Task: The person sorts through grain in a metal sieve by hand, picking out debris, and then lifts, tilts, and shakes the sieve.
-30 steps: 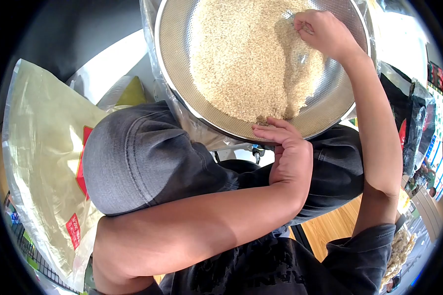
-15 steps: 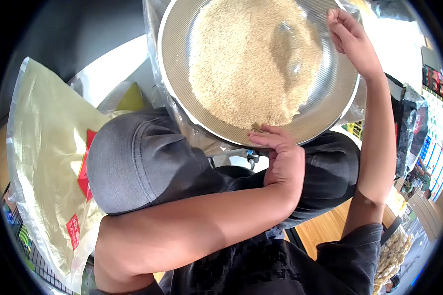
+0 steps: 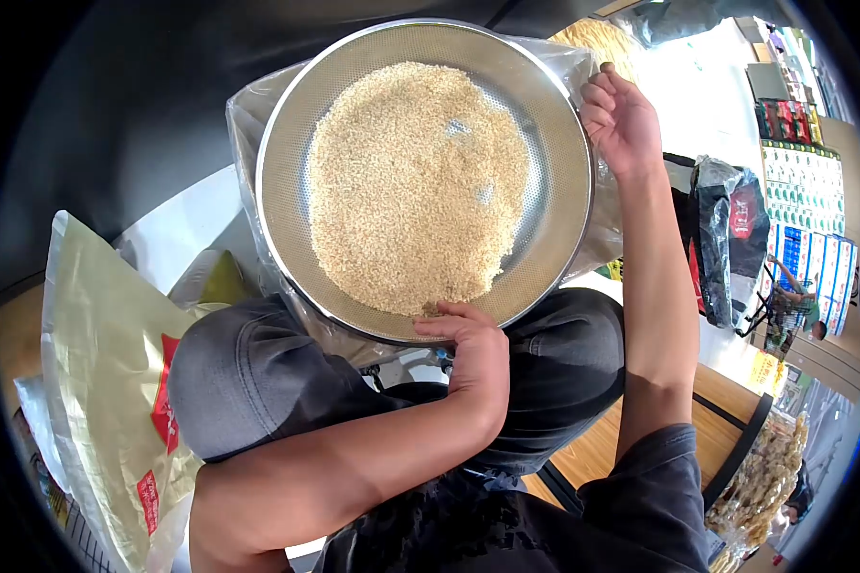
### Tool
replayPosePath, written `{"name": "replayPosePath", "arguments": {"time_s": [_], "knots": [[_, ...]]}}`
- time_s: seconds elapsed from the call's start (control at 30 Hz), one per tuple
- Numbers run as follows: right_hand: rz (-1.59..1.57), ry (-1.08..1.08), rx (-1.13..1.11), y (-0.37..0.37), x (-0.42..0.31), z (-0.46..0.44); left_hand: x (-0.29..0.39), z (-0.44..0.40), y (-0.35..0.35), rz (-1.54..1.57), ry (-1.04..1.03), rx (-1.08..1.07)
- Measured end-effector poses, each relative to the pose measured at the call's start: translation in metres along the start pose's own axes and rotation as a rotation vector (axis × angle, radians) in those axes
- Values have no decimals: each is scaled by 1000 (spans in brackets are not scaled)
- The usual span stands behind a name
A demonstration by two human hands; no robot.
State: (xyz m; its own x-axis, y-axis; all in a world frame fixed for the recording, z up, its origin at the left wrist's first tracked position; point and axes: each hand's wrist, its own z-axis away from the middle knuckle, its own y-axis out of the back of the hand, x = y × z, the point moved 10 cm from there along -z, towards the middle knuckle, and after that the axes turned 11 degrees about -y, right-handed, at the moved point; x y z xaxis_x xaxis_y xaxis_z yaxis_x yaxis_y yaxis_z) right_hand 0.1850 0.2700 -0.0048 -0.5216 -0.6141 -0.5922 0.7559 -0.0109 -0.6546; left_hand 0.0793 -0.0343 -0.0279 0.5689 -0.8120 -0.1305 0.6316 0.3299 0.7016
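– In the head view, where's the sieve [image 3: 282, 196]?
– Overlapping the person's knees [image 3: 222, 374], pale grains [image 3: 406, 191] spread inside
– And the fingers?
– The left hand [image 3: 470, 351] extends them over the near rim by a dark clump [image 3: 430, 310], the right hand [image 3: 624, 124] curls them beside the right rim; whether either grips anything, I cannot tell

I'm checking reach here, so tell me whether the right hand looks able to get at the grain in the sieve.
Probably yes: the right hand is just outside the rim of the sieve, whose open top leaves the grain uncovered. It seemingly need only clear the rim.
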Motion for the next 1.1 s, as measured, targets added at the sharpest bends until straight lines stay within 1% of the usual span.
{"name": "replayPosePath", "arguments": {"time_s": [0.1, 0.17, 0.33, 0.37, 0.47, 0.57, 0.7, 0.8, 0.87, 0.9, 0.93, 1.0, 1.03, 1.1], "knots": [[-12, 10, 13, 3, 1, 0, 3, -3, -2, -20, -18, -3], [-19, 3, 23, 3, 2, 0, 7, -3, -3, -63, -76, -28], [3, 12, 56, 8, 1, -3, 6, -6, -3, -30, -23, -26], [20, 18, 99, 11, 0, -3, 5, -6, -4, -15, -9, -27], [45, -21, 80, 16, 1, -7, 4, -1, -2, -50, -64, -55], [76, -6, 108, 21, -1, -7, 5, -2, -2, -13, -61, -39], [52, 9, 142, 13, 1, -3, 9, -4, -7, -43, -67, -67], [70, 25, 105, -2, 4, 0, 8, -6, -6, -56, -12, -44], [453, 272, 314, -22, -9, 15, 9, -7, -8, -73, -15, -61], [681, 334, 310, -34, -8, 17, 9, -8, -8, -72, -16, -64], [679, 332, 310, -36, -3, 16, 9, -8, -8, -81, -22, -73], [1052, 257, 246, -59, 24, 8, 8, -7, -9, -90, -29, -82], [1121, 172, 207, -59, 38, -1, 10, -7, -9, -105, -57, -81], [1123, 145, 178, -63, 63, -13, 12, -6, -9, -119, -86, -84]]}}
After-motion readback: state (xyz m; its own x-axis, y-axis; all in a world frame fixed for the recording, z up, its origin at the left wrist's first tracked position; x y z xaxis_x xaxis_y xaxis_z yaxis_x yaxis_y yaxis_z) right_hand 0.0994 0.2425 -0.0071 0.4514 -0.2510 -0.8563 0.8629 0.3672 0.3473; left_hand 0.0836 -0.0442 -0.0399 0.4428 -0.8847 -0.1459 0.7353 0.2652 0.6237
